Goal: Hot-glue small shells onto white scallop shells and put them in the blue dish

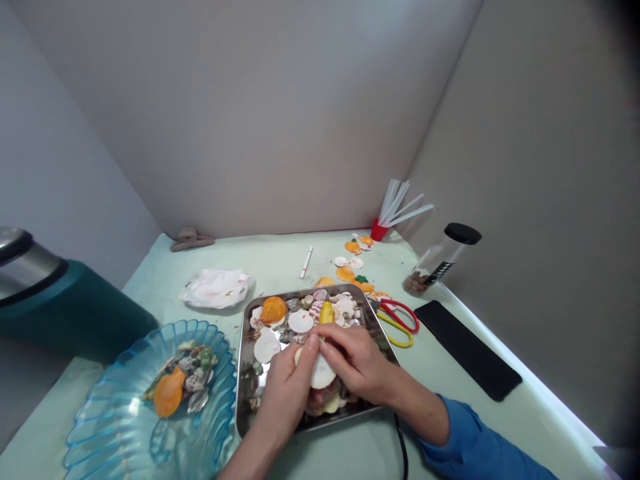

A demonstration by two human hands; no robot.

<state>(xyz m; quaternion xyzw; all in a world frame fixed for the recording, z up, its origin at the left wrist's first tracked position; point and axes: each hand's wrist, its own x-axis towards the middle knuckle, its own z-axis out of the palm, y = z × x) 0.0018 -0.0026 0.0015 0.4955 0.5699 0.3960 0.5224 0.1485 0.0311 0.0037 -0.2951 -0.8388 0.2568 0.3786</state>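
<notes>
Mostly white, a round-edged shell (323,376)

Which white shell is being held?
The white shell between the left hand and right hand; other white shells lie in the metal tray or on the table beyond.

Shell (323,375) — white, bowl (113,427) — translucent blue

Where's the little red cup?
In the head view, the red cup stands near the far right corner of the table, holding whitish sticks, with an orange shell just to its left.
</notes>
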